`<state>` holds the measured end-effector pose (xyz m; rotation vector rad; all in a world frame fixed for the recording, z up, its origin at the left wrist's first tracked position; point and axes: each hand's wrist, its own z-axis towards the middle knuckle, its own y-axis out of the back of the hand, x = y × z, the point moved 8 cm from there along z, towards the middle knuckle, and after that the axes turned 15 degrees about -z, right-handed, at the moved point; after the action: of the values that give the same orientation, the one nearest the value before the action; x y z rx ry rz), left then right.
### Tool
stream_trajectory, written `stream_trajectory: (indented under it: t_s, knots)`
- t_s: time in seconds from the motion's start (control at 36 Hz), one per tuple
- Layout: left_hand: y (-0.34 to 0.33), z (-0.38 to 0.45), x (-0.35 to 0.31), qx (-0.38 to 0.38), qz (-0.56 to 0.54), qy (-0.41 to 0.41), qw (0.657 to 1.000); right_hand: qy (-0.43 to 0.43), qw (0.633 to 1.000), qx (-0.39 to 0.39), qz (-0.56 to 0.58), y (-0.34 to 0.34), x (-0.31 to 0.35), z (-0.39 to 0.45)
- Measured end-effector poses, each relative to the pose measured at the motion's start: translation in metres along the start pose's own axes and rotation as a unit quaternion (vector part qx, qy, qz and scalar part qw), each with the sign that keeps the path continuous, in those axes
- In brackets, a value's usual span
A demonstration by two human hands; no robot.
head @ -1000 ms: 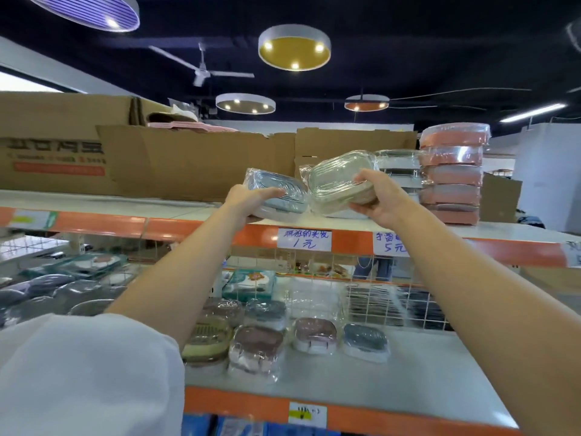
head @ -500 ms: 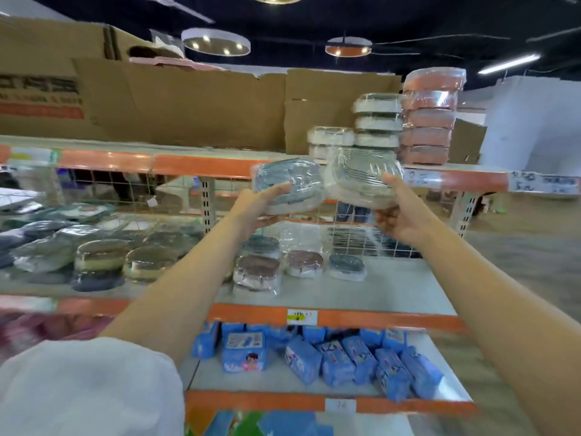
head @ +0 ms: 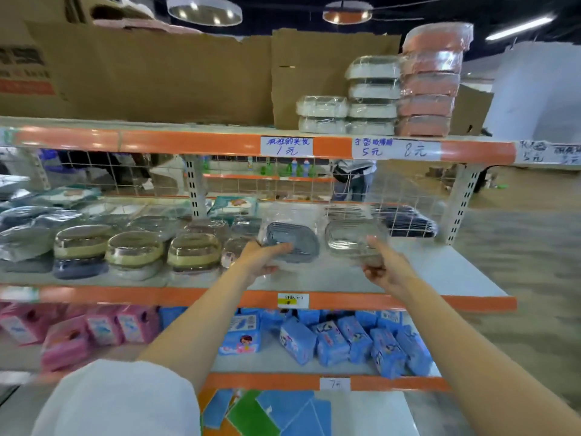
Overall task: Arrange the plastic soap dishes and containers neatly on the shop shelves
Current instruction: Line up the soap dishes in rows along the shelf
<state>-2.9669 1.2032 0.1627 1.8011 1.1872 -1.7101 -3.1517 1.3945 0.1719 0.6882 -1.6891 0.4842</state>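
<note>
Our left hand (head: 262, 261) grips a wrapped grey soap dish (head: 290, 240); our right hand (head: 382, 269) grips a clear one (head: 352, 239) at its 3 o'clock. Both hover over the middle shelf (head: 440, 272), beside stacked olive-lidded dishes (head: 135, 247) at 9 o'clock. At 12 o'clock, white and pink containers (head: 430, 80) stand on the cardboard-backed top shelf (head: 188, 141). Since half a second ago, both dishes have come down from top-shelf level.
</note>
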Motion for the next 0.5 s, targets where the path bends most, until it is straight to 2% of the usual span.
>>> stream_trajectory:
  t_s: [0.17,0.33,0.5]
  knots:
    - [-0.015,0.042,0.037,-0.053,-0.015,0.033,0.998,-0.043,0.999,-0.014,0.000,0.009,-0.031,0.044]
    - [-0.025,0.077,0.056,-0.108,0.053,0.060,0.991,-0.084,0.996,-0.016,-0.033,0.020,-0.060,0.099]
    - [-0.025,0.115,0.072,-0.131,0.054,0.070,0.987,-0.107,0.993,0.007,-0.049,0.025,-0.082,0.144]
